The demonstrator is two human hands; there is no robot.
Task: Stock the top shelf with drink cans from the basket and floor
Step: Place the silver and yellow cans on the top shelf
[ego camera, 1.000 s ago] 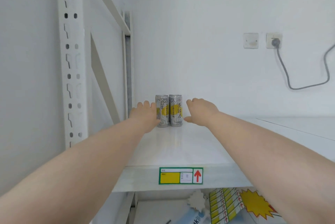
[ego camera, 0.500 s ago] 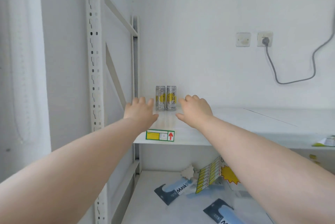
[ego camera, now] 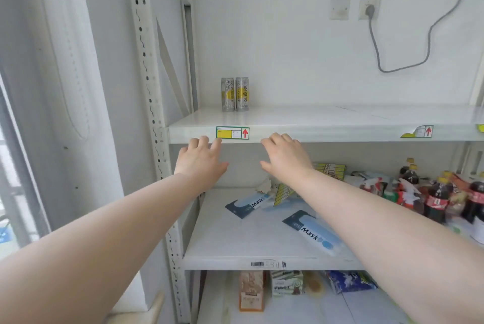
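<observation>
Head view: top shelf point(ego camera: 340, 116) is mostly bare, with the rack upright point(ego camera: 146, 74) and brace point(ego camera: 170, 67) closing its left end. Lower shelf point(ego camera: 235, 240) has mask packs point(ego camera: 313, 236) and bottles point(ego camera: 434, 198). Left hand point(ego camera: 200, 160) and right hand point(ego camera: 285, 158) are both empty with fingers loosely spread, just under the top shelf's front lip. We can't tell if the left fingertips touch it. Two cans point(ego camera: 235, 95) stand upright, side by side and touching, at the back left of the top shelf, above the label point(ego camera: 232, 132). We read this as one pair placed and a refill trip due. Basket and floor are out of view, so the next move needs a turn down and away. There's plenty of room right of and in front of the cans. It's tight on the left by the brace. Mind the lip when reaching in.
</observation>
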